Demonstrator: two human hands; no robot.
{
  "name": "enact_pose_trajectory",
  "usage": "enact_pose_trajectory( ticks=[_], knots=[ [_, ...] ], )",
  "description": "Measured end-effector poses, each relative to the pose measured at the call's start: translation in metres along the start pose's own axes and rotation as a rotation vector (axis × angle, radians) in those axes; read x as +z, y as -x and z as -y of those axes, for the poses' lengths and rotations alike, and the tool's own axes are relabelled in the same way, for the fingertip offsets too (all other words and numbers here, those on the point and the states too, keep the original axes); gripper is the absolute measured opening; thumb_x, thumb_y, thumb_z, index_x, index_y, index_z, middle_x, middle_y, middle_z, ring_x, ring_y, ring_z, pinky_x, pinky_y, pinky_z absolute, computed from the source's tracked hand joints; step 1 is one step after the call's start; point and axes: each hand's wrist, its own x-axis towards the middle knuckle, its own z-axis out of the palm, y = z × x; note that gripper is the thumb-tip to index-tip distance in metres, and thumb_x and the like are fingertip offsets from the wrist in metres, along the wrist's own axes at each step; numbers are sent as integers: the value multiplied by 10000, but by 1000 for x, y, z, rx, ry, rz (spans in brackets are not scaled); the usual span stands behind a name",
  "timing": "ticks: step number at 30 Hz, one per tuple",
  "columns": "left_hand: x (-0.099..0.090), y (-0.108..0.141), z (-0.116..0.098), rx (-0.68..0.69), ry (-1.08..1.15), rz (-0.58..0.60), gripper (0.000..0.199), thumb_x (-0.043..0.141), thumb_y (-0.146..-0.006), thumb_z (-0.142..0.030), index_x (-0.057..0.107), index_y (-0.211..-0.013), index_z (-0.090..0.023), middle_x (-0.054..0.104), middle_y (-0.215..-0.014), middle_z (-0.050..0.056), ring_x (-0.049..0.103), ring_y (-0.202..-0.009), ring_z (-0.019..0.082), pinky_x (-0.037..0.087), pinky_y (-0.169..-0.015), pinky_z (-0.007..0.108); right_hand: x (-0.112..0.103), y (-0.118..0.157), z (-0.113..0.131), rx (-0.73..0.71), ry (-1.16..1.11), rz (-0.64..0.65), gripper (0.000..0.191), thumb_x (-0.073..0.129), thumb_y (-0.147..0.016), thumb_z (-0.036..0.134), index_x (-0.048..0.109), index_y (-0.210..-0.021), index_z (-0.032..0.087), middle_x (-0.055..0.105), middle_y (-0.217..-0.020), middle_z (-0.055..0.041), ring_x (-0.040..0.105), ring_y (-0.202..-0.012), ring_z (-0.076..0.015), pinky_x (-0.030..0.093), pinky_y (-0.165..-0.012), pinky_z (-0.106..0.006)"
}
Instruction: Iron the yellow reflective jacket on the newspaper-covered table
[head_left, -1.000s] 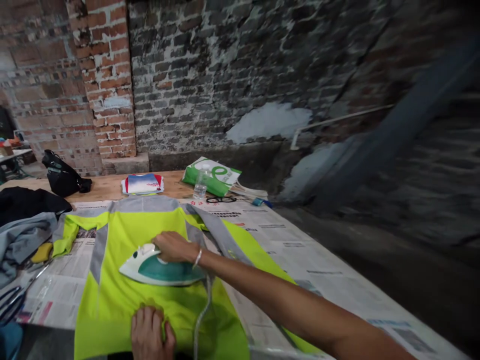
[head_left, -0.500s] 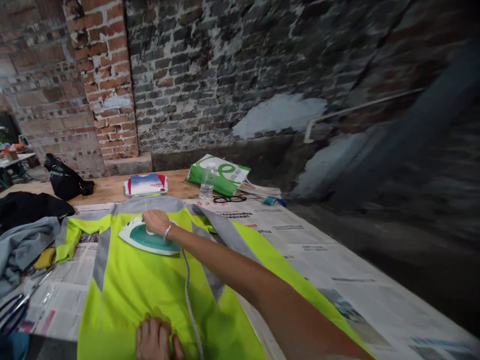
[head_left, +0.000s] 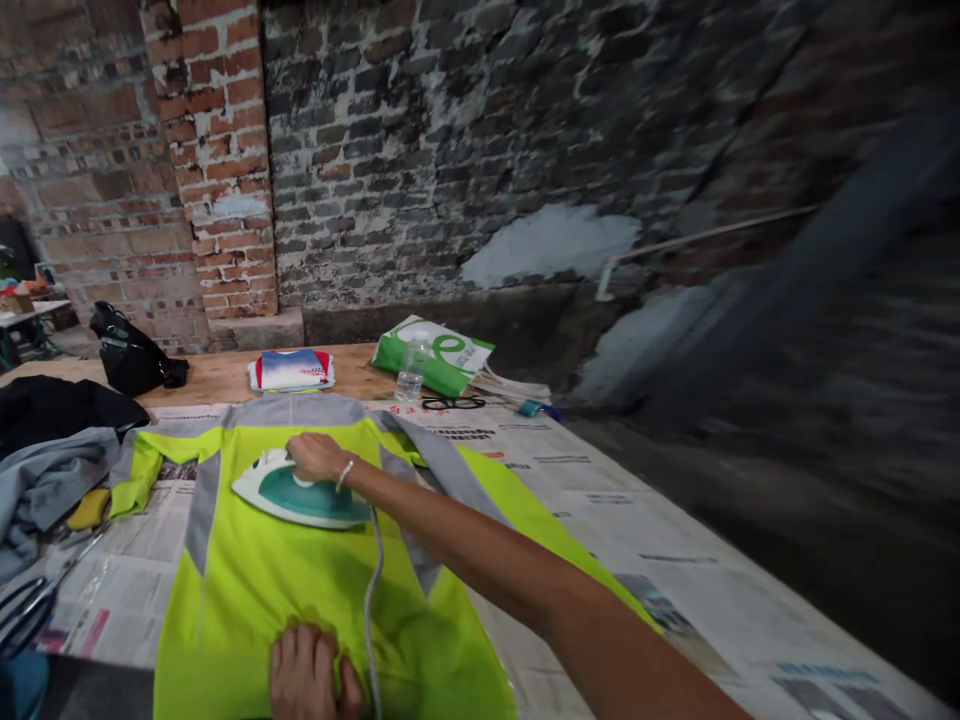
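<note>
Closing over the handle of the iron [head_left: 300,503], the fingers [head_left: 309,452] of the right hand [head_left: 324,458] are pressed together and curled, and the iron is sitting flat on the upper part of a hi-vis shirt [head_left: 232,610], just below its grey yoke [head_left: 292,411]. The left hand [head_left: 311,672] is resting on the shirt's lower part, with its fingers bunched together on the cloth, though I cannot tell whether they are pinching a fold. The risks are gathering around the iron: its cord [head_left: 371,590] is trailing across the shirt right beside the left hand, so a snag could be dragging the iron off line. If the iron is lingering in one place, it could be scorching the synthetic cloth, and the left hand is lying close enough to its path to be burned by heat or steam. Underneath, the newspaper [head_left: 600,530] is lying loose and could be sliding, taking the shirt out of position and creasing it.
</note>
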Motion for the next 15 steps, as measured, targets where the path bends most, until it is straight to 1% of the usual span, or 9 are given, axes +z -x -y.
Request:
enact_pose_trajectory(
  ticks=[2,4,6,7,8,10,12,15],
  knots=[
    [1,1,0,-16,9,-10,142,495,-914,-158,614,-902,-234,654,-812,27,598,-767,209,420,-760,343,7,36,7,-39,6,17,325,660,-820,211,782,-1118,167,778,-1117,-174,727,-1093,-301,528,-820,-295],
    [2,1,-1,-26,26,-13,155,484,-924,-157,618,-902,-233,646,-805,26,591,-768,209,414,-763,348,12,67,11,-84,14,26,314,654,-821,229,777,-1104,171,782,-1094,-166,733,-1073,-300,521,-818,-301],
    [1,0,-1,-26,44,-11,164,478,-926,-151,620,-912,-232,643,-804,24,589,-771,207,411,-764,347,16,88,11,-121,26,30,319,628,-833,229,765,-1115,171,786,-1069,-162,738,-1051,-298,517,-814,-310],
    [0,-1,-1,-22,48,-7,163,479,-927,-150,620,-917,-232,644,-806,23,587,-769,205,411,-763,345,17,93,9,-129,32,27,321,614,-838,218,761,-1120,171,787,-1056,-162,741,-1039,-297,516,-810,-316],
    [-1,-1,-1,-16,48,-5,160,482,-928,-148,619,-922,-231,645,-808,23,584,-764,203,411,-762,343,18,94,6,-129,37,19,323,601,-842,209,758,-1123,174,787,-1050,-160,742,-1031,-295,515,-809,-320],
    [-4,-3,0,2,32,5,145,496,-932,-153,617,-935,-231,652,-816,22,584,-766,203,415,-764,338,18,85,-4,-92,36,-11,324,593,-846,198,758,-1124,193,787,-1058,-147,740,-1031,-284,515,-817,-321],
    [-6,-4,0,23,13,18,123,511,-933,-161,611,-939,-233,659,-823,19,592,-775,202,418,-760,332,17,64,-18,-25,27,-44,325,588,-861,197,761,-1136,206,784,-1080,-138,735,-1040,-275,518,-831,-318],
    [-6,-4,1,36,-19,0,110,516,-919,-167,601,-920,-237,675,-832,21,606,-770,200,422,-747,331,13,21,-46,79,19,-75,325,590,-888,192,762,-1165,188,777,-1116,-146,725,-1064,-286,530,-858,-329]
  ],
)
